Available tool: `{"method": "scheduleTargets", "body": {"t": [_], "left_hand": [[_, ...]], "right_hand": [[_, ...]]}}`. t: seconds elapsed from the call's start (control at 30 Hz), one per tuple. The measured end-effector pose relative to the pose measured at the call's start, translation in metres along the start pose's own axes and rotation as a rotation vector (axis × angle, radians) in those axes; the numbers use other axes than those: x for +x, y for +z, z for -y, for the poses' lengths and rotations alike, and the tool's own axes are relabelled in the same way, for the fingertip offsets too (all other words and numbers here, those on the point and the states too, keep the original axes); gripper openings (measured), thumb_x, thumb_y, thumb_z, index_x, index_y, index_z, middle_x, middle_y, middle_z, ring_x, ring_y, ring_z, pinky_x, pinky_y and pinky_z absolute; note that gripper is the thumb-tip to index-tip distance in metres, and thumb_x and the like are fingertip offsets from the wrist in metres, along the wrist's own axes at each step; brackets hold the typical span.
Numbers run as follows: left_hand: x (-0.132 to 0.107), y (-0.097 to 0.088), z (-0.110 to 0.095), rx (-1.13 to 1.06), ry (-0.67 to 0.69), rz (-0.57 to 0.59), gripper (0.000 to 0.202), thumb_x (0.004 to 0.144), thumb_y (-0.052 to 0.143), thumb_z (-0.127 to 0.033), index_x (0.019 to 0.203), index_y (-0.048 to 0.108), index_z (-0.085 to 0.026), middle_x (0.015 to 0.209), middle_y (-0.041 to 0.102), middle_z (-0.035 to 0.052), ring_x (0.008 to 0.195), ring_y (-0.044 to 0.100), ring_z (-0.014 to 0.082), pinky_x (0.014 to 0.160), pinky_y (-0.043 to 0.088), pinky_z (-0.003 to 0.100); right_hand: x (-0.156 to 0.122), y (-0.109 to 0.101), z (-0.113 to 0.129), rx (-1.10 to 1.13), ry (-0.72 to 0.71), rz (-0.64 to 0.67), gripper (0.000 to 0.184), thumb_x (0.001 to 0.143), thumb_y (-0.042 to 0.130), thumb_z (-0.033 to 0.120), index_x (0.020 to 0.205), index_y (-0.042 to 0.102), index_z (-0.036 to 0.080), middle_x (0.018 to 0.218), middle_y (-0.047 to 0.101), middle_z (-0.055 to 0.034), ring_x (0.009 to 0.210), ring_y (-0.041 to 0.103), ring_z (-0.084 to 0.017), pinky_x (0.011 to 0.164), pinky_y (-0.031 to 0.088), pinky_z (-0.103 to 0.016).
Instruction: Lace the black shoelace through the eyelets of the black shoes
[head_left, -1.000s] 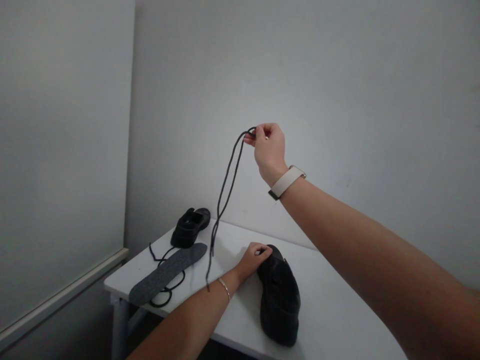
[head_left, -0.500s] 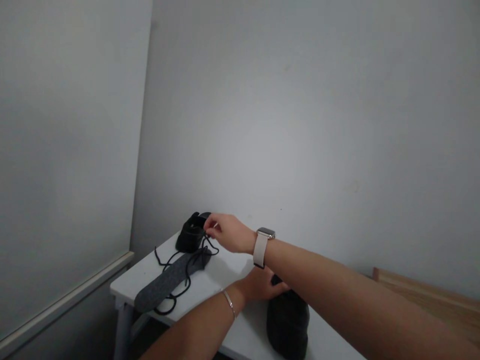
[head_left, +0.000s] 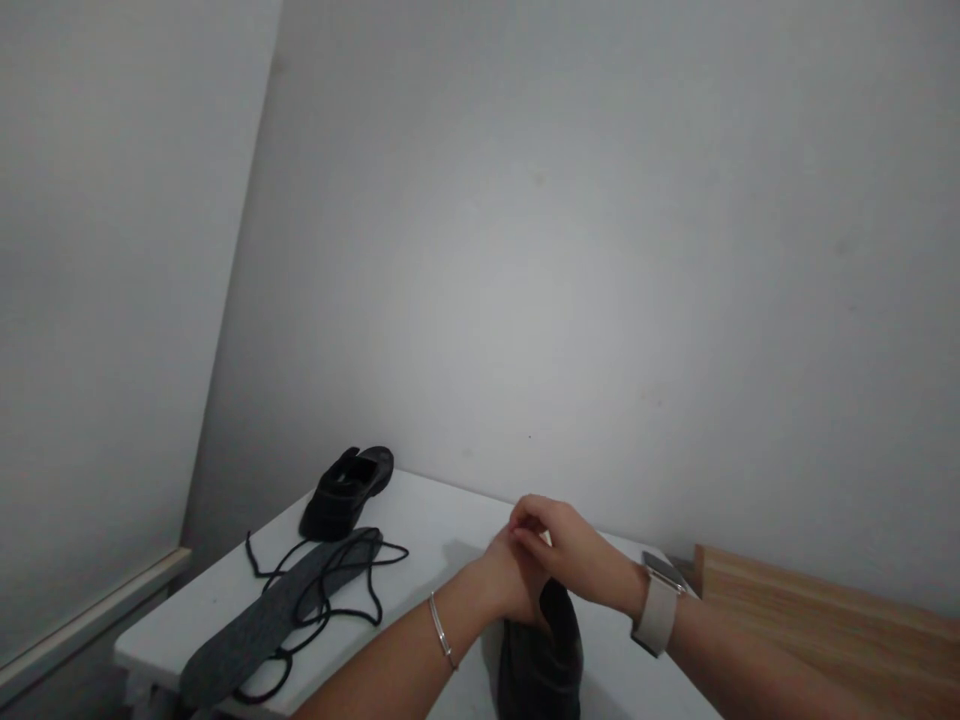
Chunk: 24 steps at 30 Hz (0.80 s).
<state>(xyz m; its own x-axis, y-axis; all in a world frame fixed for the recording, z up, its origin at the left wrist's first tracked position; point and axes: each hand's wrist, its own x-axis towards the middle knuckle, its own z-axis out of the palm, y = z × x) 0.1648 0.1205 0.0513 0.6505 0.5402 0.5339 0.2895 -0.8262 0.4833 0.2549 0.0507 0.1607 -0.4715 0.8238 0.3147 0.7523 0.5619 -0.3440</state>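
A dark leather shoe (head_left: 538,668) stands on the white table in front of me, heel end nearest. My left hand (head_left: 516,578), with a bracelet at the wrist, grips the shoe at its upper part; most of its fingers are hidden. Right above it, my right hand (head_left: 566,545), wearing a watch, has thumb and fingers curled together in a pinch. What it pinches, if anything, cannot be made out. To the left lies a grey insole (head_left: 277,625) with a loose black shoelace (head_left: 328,600) looped across it. Behind that is another black shoe (head_left: 341,495).
The white table (head_left: 431,505) reaches back to a grey wall (head_left: 525,300). A wooden board (head_left: 810,625) stands at the right, beyond my right forearm. On the left is a second wall with a ledge (head_left: 97,625).
My right hand has let go of the black lace by the far shoe and moved right, over my left hand. The lace now rests on the insole. The view has shifted too.
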Motion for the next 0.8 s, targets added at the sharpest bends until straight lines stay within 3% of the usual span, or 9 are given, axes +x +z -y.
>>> {"method": "scheduleTargets", "body": {"t": [0.1,0.2,0.3,0.43,0.63,0.73,0.8], "left_hand": [[0.011,0.009,-0.002,0.315,0.033,0.119,0.063,0.038,0.089,-0.015,0.097,0.070,-0.025,0.127,0.062,0.0164,0.118,0.048,0.0455,0.102,0.032,0.054],[0.013,0.017,-0.002,0.443,-0.010,0.144,0.047,0.045,0.082,-0.007,0.088,0.070,-0.023,0.119,0.065,0.0177,0.110,0.052,0.0429,0.094,0.036,0.052],[0.010,0.019,-0.004,0.455,-0.041,0.151,0.037,0.050,0.073,-0.004,0.082,0.068,-0.022,0.107,0.067,0.0157,0.103,0.054,0.0386,0.090,0.037,0.048],[0.008,0.014,-0.014,0.498,-0.089,0.175,0.036,0.056,0.071,-0.009,0.091,0.067,-0.017,0.111,0.062,0.0206,0.101,0.053,0.0392,0.088,0.037,0.049],[0.012,0.011,-0.026,0.469,-0.089,0.214,0.032,0.068,0.066,-0.016,0.099,0.067,-0.009,0.102,0.063,0.0266,0.102,0.054,0.0429,0.085,0.040,0.052],[0.009,0.000,-0.022,0.383,-0.082,0.189,0.027,0.065,0.068,-0.014,0.092,0.069,-0.012,0.098,0.066,0.0224,0.099,0.057,0.0400,0.085,0.042,0.047],[0.006,-0.010,-0.016,0.299,-0.085,0.155,0.023,0.063,0.070,-0.016,0.086,0.071,-0.017,0.095,0.070,0.0163,0.093,0.061,0.0354,0.082,0.043,0.042]], "right_hand": [[-0.021,-0.004,-0.007,0.009,0.064,-0.039,0.011,0.083,0.051,0.013,0.086,0.061,0.018,0.088,0.069,-0.0065,0.080,0.061,-0.018,0.072,0.047,-0.029],[-0.033,-0.003,-0.012,-0.002,0.088,0.040,0.012,0.078,0.053,0.009,0.082,0.061,0.017,0.082,0.069,-0.0053,0.075,0.060,-0.017,0.068,0.046,-0.028],[-0.038,-0.002,-0.018,0.016,0.116,0.089,0.015,0.074,0.053,0.007,0.081,0.063,0.017,0.077,0.069,-0.0040,0.071,0.061,-0.016,0.064,0.045,-0.026],[-0.045,-0.003,-0.019,0.052,0.161,0.218,0.017,0.070,0.054,0.006,0.078,0.065,0.016,0.069,0.069,-0.0016,0.064,0.062,-0.014,0.057,0.044,-0.023],[-0.050,-0.004,-0.010,-0.060,0.034,0.421,0.019,0.068,0.056,0.003,0.066,0.070,0.015,0.059,0.065,0.0011,0.056,0.052,-0.011,0.058,0.041,-0.021],[-0.045,0.001,-0.012,-0.161,-0.070,0.473,0.021,0.070,0.054,0.003,0.062,0.069,0.015,0.057,0.063,0.0018,0.053,0.047,-0.010,0.058,0.040,-0.022],[-0.041,0.011,-0.016,-0.238,-0.091,0.467,0.022,0.071,0.054,0.004,0.061,0.069,0.017,0.059,0.066,0.0003,0.054,0.051,-0.011,0.059,0.042,-0.023]]}}
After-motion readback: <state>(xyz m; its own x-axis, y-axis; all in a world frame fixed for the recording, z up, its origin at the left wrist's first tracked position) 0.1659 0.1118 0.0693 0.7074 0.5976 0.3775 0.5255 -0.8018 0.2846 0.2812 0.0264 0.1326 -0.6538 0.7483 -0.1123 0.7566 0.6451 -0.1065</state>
